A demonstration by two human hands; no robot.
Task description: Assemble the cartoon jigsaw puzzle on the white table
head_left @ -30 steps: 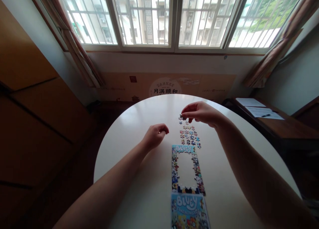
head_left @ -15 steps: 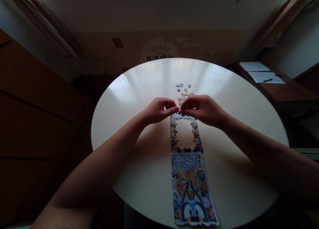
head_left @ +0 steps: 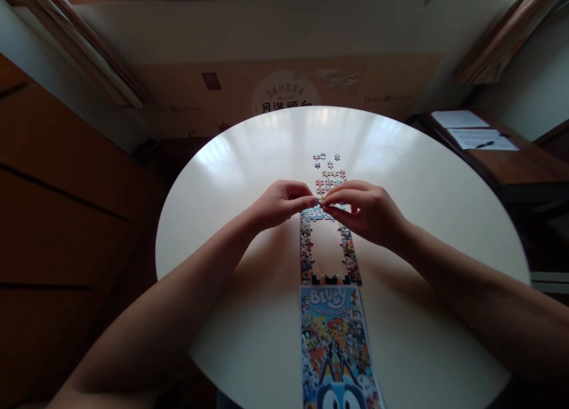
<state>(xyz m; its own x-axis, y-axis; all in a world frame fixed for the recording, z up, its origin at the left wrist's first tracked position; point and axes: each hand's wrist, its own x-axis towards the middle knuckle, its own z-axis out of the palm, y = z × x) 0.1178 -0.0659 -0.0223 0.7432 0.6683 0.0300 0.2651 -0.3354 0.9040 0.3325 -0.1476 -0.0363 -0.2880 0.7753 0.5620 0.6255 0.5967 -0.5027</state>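
A small dark puzzle piece (head_left: 319,202) sits between my fingertips, partly covered. My left hand (head_left: 287,203) pinches it from the left with thumb and fingers. From the other side, the fingertips of my right hand (head_left: 367,210) close on it. Just below is a partly assembled jigsaw puzzle (head_left: 306,249), a frame of joined pieces around a bare middle. Its top edge lies right under my hands. Loose puzzle pieces (head_left: 329,165) are scattered beyond my fingers. Nearest me lies a printed reference picture (head_left: 335,338) with "Bluey" lettering and a blue dog's head.
All this rests on an oval white table (head_left: 213,219). At the right, a brown side table (head_left: 528,163) carries paper sheets (head_left: 480,139) and a dark pen (head_left: 485,144). A wooden cabinet (head_left: 57,219) stands on the left. Lettered cardboard (head_left: 333,92) lies behind the table.
My right hand has lowered slightly and its fingers have spread a little more. My left hand stays at the same spot by the puzzle's top edge. The camera view has shifted slightly.
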